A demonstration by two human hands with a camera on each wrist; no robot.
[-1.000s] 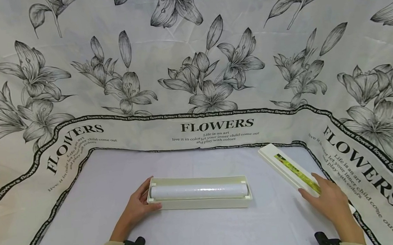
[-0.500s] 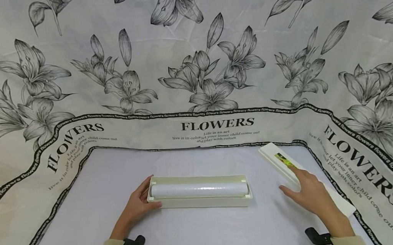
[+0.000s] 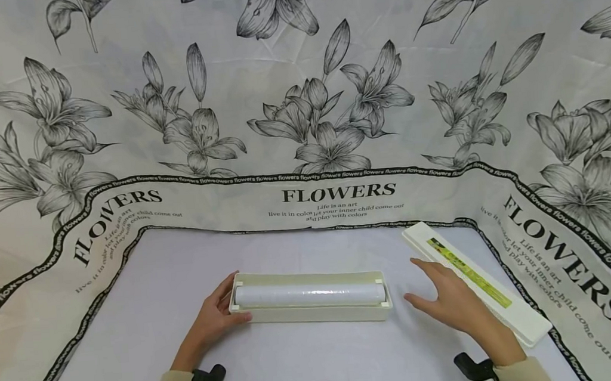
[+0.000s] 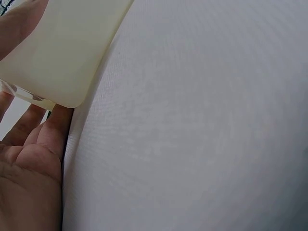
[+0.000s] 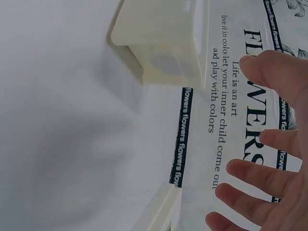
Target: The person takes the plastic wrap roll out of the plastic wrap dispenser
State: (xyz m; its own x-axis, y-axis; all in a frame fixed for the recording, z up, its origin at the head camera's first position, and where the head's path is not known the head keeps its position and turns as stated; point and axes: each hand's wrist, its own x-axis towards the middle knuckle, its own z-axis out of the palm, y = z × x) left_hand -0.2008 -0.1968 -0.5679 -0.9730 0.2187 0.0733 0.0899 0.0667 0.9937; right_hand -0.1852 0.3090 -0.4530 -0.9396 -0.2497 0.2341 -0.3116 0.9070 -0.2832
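In the head view a long cream cling film box (image 3: 321, 315) stands lidless on the table, with a shiny white roll of film (image 3: 309, 294) lying in it. My left hand (image 3: 214, 317) grips its left end, thumb on the front wall and fingers round the back corner. Seen from the left wrist, the end wall of the box (image 4: 53, 53) sits between thumb and fingers. My right hand (image 3: 445, 293) hovers with spread fingers between the box's right end and the lid (image 3: 471, 279), which carries a yellow-green label. The right wrist view shows the same fingers apart, holding nothing.
A white cloth (image 3: 309, 369) covers the table. Around it runs a black-edged floral cloth (image 3: 338, 200) that rises as a backdrop. The lid lies slantwise along the right table edge. Both wrists carry black camera mounts (image 3: 209, 377).
My right hand has let go of the lid and moved left towards the box, its fingers spreading. The lid stays on the right. My left hand keeps its grip on the box.
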